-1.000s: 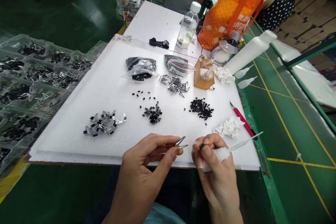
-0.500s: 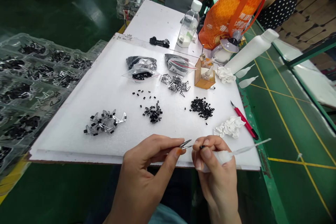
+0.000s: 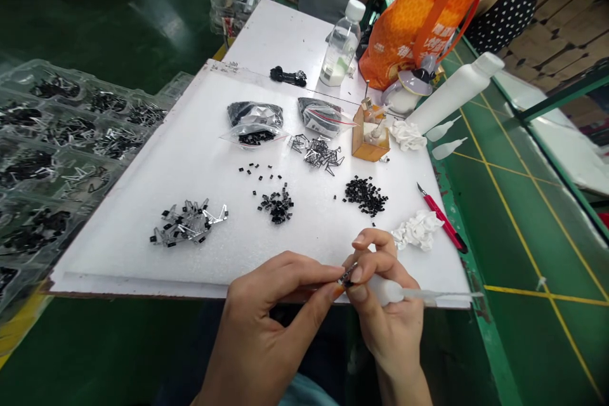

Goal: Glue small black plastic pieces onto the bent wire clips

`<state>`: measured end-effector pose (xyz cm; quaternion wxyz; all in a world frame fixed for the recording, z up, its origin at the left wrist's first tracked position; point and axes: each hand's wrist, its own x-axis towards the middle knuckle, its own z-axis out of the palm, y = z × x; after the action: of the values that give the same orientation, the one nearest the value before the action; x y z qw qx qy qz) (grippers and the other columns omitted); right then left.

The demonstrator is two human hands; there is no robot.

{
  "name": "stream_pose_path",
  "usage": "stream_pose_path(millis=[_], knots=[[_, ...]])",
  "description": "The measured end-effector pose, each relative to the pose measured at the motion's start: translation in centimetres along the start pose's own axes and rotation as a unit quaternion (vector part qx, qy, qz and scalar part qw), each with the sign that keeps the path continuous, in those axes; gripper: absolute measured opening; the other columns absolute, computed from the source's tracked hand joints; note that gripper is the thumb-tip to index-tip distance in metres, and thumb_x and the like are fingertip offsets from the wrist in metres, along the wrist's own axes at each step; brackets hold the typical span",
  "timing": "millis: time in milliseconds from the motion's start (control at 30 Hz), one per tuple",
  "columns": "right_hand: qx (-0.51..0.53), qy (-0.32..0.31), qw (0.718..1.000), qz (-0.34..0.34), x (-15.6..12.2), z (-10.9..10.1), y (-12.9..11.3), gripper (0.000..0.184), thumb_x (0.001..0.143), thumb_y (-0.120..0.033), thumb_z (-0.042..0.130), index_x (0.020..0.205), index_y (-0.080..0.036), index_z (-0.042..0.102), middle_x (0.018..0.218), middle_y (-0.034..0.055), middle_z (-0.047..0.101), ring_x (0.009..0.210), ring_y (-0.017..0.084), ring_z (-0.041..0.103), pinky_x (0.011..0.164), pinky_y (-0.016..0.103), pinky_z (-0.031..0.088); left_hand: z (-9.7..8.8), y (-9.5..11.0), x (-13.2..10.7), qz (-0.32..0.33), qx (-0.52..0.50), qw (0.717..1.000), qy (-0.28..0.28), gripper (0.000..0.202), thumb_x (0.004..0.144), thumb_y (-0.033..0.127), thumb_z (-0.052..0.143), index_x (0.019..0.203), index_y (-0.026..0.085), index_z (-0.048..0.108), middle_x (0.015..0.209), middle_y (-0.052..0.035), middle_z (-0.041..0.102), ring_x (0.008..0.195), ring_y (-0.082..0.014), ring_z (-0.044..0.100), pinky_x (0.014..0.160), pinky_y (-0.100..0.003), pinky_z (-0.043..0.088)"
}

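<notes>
My left hand (image 3: 280,311) pinches a small bent metal clip (image 3: 346,275) between thumb and fingertips above the table's front edge. Against the clip's free end, my right hand (image 3: 390,304) presses a tiny black piece, mostly hidden by its thumb and forefinger. The same hand also keeps a white dropper bottle (image 3: 392,292) in its palm, its long thin nozzle pointing right. Farther back on the white table lie a heap of black pieces (image 3: 366,196), a smaller heap (image 3: 277,204), plain metal clips (image 3: 320,152) and clips with black ends (image 3: 188,223).
Around the table's right side are a red craft knife (image 3: 442,217), crumpled tissue (image 3: 419,230), a small wooden box (image 3: 368,143) and a tall white bottle (image 3: 457,95). Zip bags (image 3: 255,120) and an orange bag (image 3: 413,25) stand behind. Clear compartment trays (image 3: 90,120) flank the left.
The hands have come together, bringing the metal clip and black piece into contact. My right forefinger and middle finger have shifted, and the dropper bottle's nozzle has swung lower, nearly level.
</notes>
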<state>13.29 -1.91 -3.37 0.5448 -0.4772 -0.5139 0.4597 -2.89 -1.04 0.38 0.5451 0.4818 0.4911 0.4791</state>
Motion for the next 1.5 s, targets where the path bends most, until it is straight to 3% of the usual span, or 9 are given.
stream_pose_path(millis=[733, 900, 1067, 1333, 1500], knots=[[-0.015, 0.018, 1.000, -0.008, -0.03, -0.08, 0.04, 0.008, 0.088, -0.024, 0.078, 0.091, -0.031, 0.075, 0.103, 0.0029, 0.058, 0.085, 0.017, 0.058, 0.069, 0.028, 0.049, -0.05, 0.01, -0.04, -0.005, 0.015, 1.000, -0.003, 0.032, 0.085, 0.010, 0.077, 0.094, 0.039, 0.086, 0.084, 0.0048, 0.081, 0.076, -0.0121, 0.076, 0.065, -0.014, 0.059], [-0.004, 0.018, 1.000, -0.006, -0.04, -0.06, 0.28, 0.009, 0.088, -0.023, 0.078, 0.091, -0.032, 0.076, 0.093, 0.0027, 0.058, 0.084, 0.018, 0.058, 0.067, 0.029, 0.049, 0.19, -0.27, -0.14, 0.021, 0.011, 1.000, 0.006, 0.035, 0.085, 0.010, 0.077, 0.097, 0.042, 0.086, 0.084, 0.0064, 0.080, 0.075, -0.0105, 0.075, 0.065, -0.012, 0.058], [-0.017, 0.044, 0.999, -0.011, -0.09, -0.07, 0.52, 0.005, 0.085, -0.028, 0.081, 0.085, -0.029, 0.076, 0.094, 0.0055, 0.058, 0.089, 0.023, 0.059, 0.068, 0.033, 0.051, 0.15, 0.05, -0.15, 0.006, 0.020, 1.000, 0.006, 0.032, 0.084, 0.010, 0.077, 0.093, 0.039, 0.086, 0.083, 0.0053, 0.080, 0.074, -0.0113, 0.075, 0.065, -0.013, 0.058], [0.014, 0.055, 0.998, -0.007, -0.02, 0.46, 0.35, 0.012, 0.087, -0.022, 0.079, 0.089, -0.029, 0.071, 0.105, 0.0025, 0.057, 0.077, 0.015, 0.056, 0.068, 0.030, 0.048, 0.22, 0.36, -0.13, -0.012, 0.026, 0.999, 0.017, 0.024, 0.084, 0.012, 0.077, 0.088, 0.034, 0.086, 0.082, 0.0023, 0.080, 0.073, -0.0138, 0.075, 0.064, -0.017, 0.059], [0.033, 0.060, 0.997, -0.026, 0.11, 0.52, 0.39, 0.023, 0.086, -0.029, 0.082, 0.105, -0.034, 0.071, 0.082, -0.0011, 0.057, 0.077, 0.017, 0.055, 0.071, 0.029, 0.048, 0.41, 0.10, -0.07, -0.039, -0.007, 0.999, 0.021, 0.020, 0.083, 0.016, 0.079, 0.086, 0.034, 0.086, 0.080, 0.0023, 0.081, 0.070, -0.0134, 0.074, 0.062, -0.016, 0.059]])
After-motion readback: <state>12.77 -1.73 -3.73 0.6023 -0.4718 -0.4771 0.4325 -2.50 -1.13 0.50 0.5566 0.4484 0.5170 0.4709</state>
